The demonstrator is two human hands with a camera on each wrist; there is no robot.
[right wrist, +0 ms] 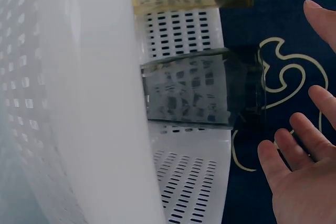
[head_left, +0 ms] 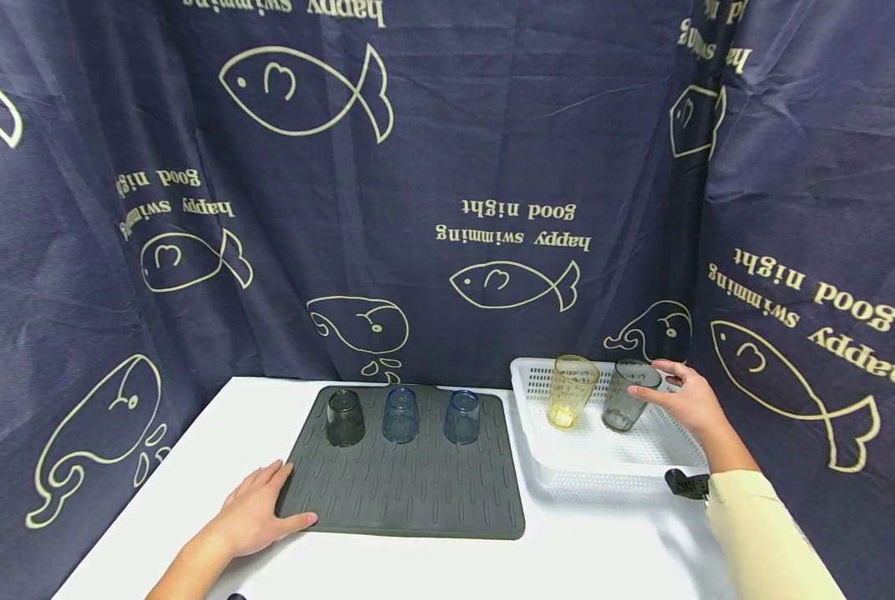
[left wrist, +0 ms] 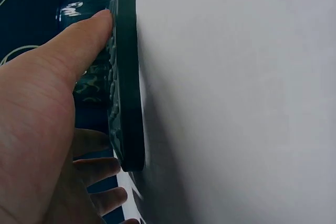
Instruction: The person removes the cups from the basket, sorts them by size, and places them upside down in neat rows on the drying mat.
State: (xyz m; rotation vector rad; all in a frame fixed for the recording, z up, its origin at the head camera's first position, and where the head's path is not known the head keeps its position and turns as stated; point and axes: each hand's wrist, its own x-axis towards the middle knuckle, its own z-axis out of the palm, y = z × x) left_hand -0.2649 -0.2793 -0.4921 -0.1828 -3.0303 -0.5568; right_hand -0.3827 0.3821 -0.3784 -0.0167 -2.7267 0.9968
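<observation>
In the head view, my right hand (head_left: 689, 402) is spread at the rim of a grey glass (head_left: 624, 398) standing in a white plastic basket (head_left: 590, 473). The right wrist view shows the fingers straight and apart from the grey glass (right wrist: 189, 90). Beside it in the basket stands a yellow glass (head_left: 572, 392). My left hand (head_left: 256, 510) rests at the near left corner of a dark grey drying mat (head_left: 410, 500), its thumb along the front edge and its fingers by the left side. On the mat stand a dark glass (head_left: 346, 419) and two blue glasses (head_left: 400, 417).
The basket sits to the right of the mat on a white table (head_left: 567, 550). A dark blue curtain (head_left: 432, 167) with fish drawings hangs behind and at both sides. A black wrist device (head_left: 686, 483) is on the right wrist, near the basket's front corner.
</observation>
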